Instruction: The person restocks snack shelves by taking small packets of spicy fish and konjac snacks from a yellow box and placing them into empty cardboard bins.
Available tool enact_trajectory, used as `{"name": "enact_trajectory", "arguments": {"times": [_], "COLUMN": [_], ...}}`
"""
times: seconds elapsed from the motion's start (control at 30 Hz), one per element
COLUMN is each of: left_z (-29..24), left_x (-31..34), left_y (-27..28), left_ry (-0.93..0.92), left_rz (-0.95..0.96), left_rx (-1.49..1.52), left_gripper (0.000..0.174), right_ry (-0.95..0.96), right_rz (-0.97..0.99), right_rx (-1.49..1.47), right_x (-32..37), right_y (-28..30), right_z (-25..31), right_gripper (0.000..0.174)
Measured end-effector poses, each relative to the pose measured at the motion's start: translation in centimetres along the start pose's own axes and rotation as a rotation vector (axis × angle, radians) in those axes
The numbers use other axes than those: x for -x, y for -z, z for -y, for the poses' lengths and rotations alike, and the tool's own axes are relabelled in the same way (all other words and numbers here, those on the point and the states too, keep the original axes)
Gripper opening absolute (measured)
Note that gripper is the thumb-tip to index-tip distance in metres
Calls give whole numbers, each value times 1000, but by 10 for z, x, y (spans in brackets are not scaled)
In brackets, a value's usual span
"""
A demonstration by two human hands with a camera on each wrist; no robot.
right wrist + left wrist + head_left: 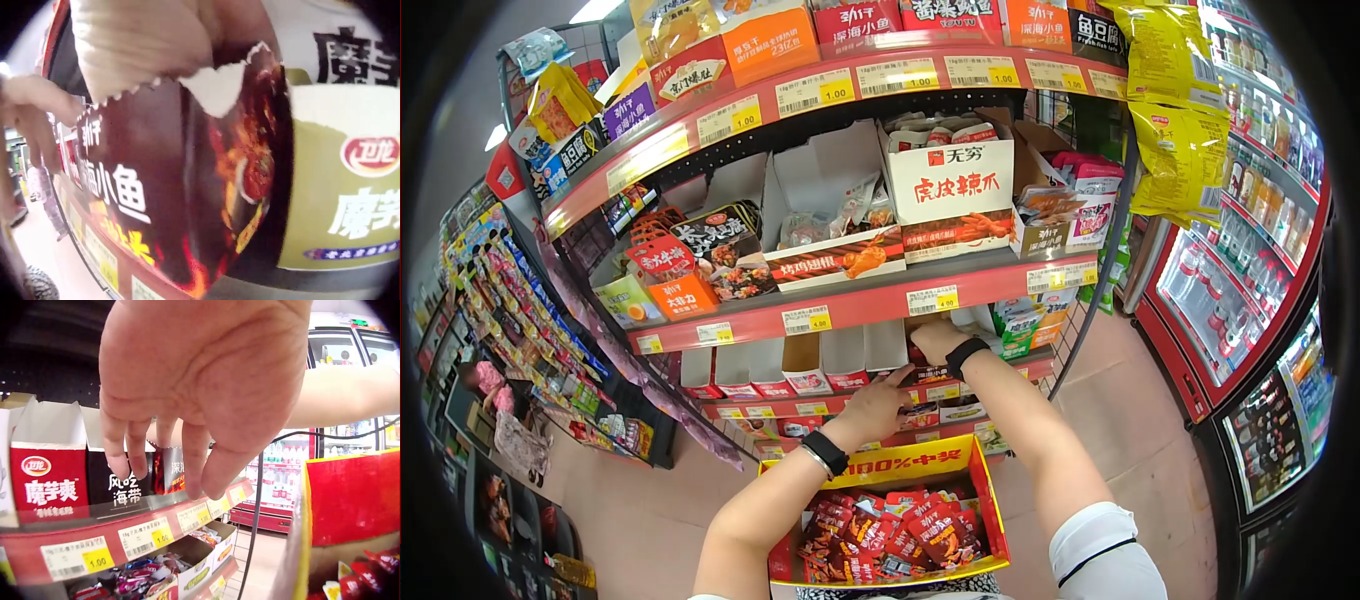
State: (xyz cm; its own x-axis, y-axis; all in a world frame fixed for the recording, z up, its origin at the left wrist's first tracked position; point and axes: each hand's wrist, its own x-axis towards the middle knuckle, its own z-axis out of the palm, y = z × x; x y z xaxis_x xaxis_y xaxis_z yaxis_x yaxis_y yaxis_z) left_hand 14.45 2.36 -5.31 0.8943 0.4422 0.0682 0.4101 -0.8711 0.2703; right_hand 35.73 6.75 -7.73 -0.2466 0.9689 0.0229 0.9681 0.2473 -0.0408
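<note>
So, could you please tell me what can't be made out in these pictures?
Right hand's grip: fingertips and anything held, hidden behind the dark box's front, right wrist view.
Packets deeper in the yellow-edged carton: hidden beneath the top packets, head view.
Drink bottles: labels too small to read, head view.

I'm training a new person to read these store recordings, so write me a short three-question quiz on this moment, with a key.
1. In the head view, which hand reaches into the dark box with flames on it?
2. True or false: the yellow-rimmed carton is empty.
3. The large bags hanging at the upper right of the shelf are mostly:
a) green
b) yellow
c) black

Key:
1. The right hand.
2. False; it holds many red packets.
3. b
</note>
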Motion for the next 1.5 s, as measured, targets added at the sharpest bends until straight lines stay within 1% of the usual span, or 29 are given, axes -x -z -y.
{"name": "enact_trajectory", "arguments": {"times": [0.03, 0.1, 0.13, 0.2, 0.27, 0.33, 0.43, 0.5, 0.53, 0.6, 0.63, 0.7, 0.73, 0.8, 0.83, 0.9, 0.93, 1.0, 1.03, 1.1, 1.17, 1.2, 1.23, 1.27, 1.3, 1.33, 1.4, 1.47, 1.5], "left_z": [1, 1, 1, -1, -3, -2, -4, -5, -5, -4, -3, -4, -5, -6, -8, -8, -7, -2, 2, 7, 9, 7, 4, 0, -5, -8, -16, -28, -33], "left_x": [1, 1, 1, 1, 1, 2, 3, 2, 2, 3, 3, 2, 2, 3, 3, 3, 3, 1, -1, -1, -6, -6, -5, -4, -1, 0, 6, 17, 22], "left_y": [-1, -1, 0, 2, 4, 3, 4, 5, 6, 5, 4, 4, 5, 8, 10, 11, 10, 6, 2, -5, -6, -2, 5, 12, 17, 21, 27, 44, 50], "left_ry": [-20, -39, -53, -70, -42, -54, -54, -45, -50, -55, -54, -53, -48, -42, -37, -35, -32, -28, -46, -60, -100, -98, 33, 166, 211, 221, 100, 64, 104], "left_rz": [-3, -4, -2, 2, 24, 7, 11, 24, 21, 17, 13, 6, 13, 15, 28, 42, 46, 48, 12, -25, -146, -149, -206, -262, -336, -331, -535, -319, -259], "left_rx": [-26, -50, -58, -69, -58, -70, -77, -75, -75, -75, -71, -67, -49, -32, -28, -22, -33, -42, -15, 19, 134, 141, 250, 361, 401, 415, 412, 659, 557], "left_gripper": [20, 18, 18, 18, 18, 18, 18, 18, 18, 18, 18, 18, 19, 20, 20, 20, 19, 18, 21, 24, 43, 43, 49, 54, 61, 61, 53, 49, 38], "right_ry": [1, -79, -80, -73, -71, -66, -33, -6, -6, -65, -65, 7, 7, 56, 57, 48, 46, -55, -53, 4, -15, -37, -122, -172, -158, -145, -109, -118, -132], "right_rz": [-3, 129, 129, 202, 195, 190, 150, 89, 88, 104, 104, -30, -31, -276, -276, -509, -507, -300, -298, -649, -612, -580, -548, -521, -569, -614, -591, -544, -481], "right_rx": [1, -173, -176, -205, -166, -125, -158, -113, -112, -77, -76, -4, -2, 72, 74, -70, -68, -375, -372, -341, -299, -260, -396, -497, -583, -671, -905, -1092, -1184], "right_x": [2, 10, 13, 15, 10, 8, 11, 17, 14, 6, 5, 4, 2, -1, -1, 4, 8, 18, 29, 53, 75, 87, 106, 117, 128, 139, 155, 166, 172], "right_y": [6, 22, 28, 38, 29, 26, 28, 33, 31, 22, 18, 10, 5, 0, 0, 4, 10, 28, 40, 61, 61, 61, 74, 74, 72, 72, 73, 74, 79], "right_z": [1, 3, 5, 8, 7, 5, 6, 10, 11, 12, 10, 4, 0, -4, -5, -4, -4, -3, 3, 17, 15, 17, 29, 31, 34, 38, 47, 58, 65], "right_gripper": [26, 30, 30, 35, 37, 40, 38, 32, 32, 29, 29, 27, 27, 22, 22, 31, 31, 33, 33, 31, 32, 32, 35, 34, 32, 30, 27, 25, 25]}}
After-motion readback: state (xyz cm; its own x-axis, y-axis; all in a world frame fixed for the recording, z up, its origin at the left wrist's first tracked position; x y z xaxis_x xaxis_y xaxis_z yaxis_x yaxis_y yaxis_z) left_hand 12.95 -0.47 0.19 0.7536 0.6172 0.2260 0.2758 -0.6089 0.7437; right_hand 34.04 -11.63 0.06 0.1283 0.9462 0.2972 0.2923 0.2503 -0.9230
